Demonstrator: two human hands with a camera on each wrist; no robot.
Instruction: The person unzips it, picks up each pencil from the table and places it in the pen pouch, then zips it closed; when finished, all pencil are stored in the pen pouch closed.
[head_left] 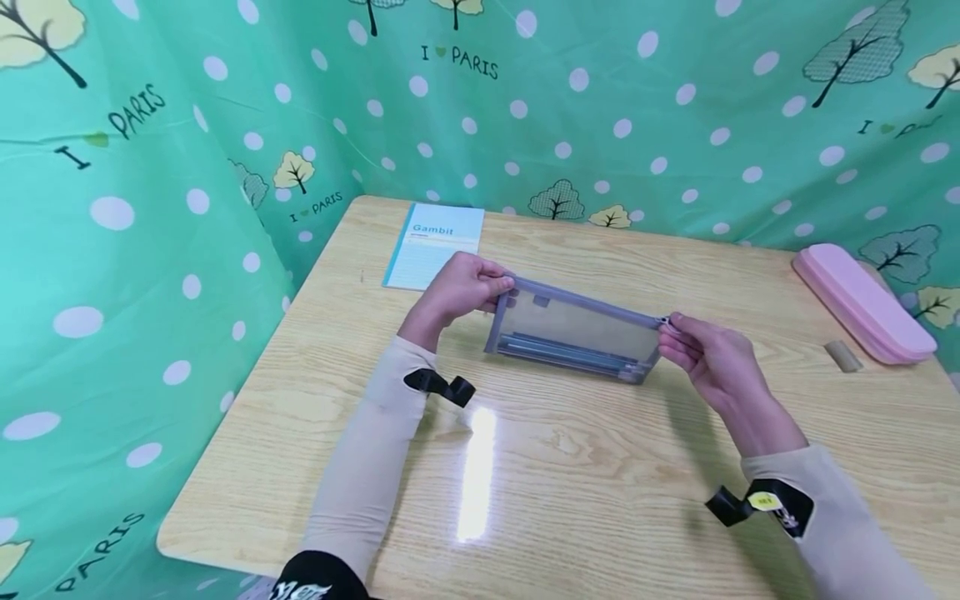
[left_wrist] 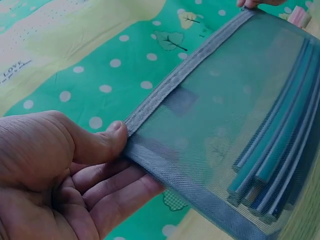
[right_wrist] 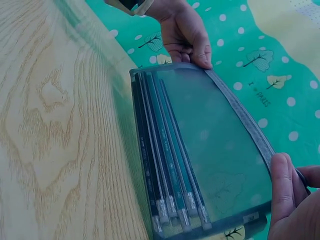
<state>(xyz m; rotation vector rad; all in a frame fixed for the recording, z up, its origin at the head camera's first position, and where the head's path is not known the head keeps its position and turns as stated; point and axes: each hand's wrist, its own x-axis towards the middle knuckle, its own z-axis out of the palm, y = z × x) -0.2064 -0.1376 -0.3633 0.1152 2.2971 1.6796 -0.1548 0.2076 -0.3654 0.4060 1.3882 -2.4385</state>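
A see-through grey mesh pencil pouch (head_left: 592,321) is held up by its two upper corners, its zip edge on top. My left hand (head_left: 461,292) pinches the left corner between thumb and fingers. At the other end, my right hand (head_left: 708,354) pinches the right corner beside the zip pull. Several pencils (right_wrist: 172,155) with eraser tips lie together along the pouch's bottom, visible through the mesh. In the left wrist view, the thumb presses the pouch's corner (left_wrist: 137,135) from above, the fingers beneath it.
A light blue notebook (head_left: 442,237) marked Gambit lies at the back left of the wooden table (head_left: 600,475). At the right are a pink pencil case (head_left: 862,304) and a small grey-brown block (head_left: 843,357). A green dotted curtain (head_left: 630,167) hangs behind and at left.
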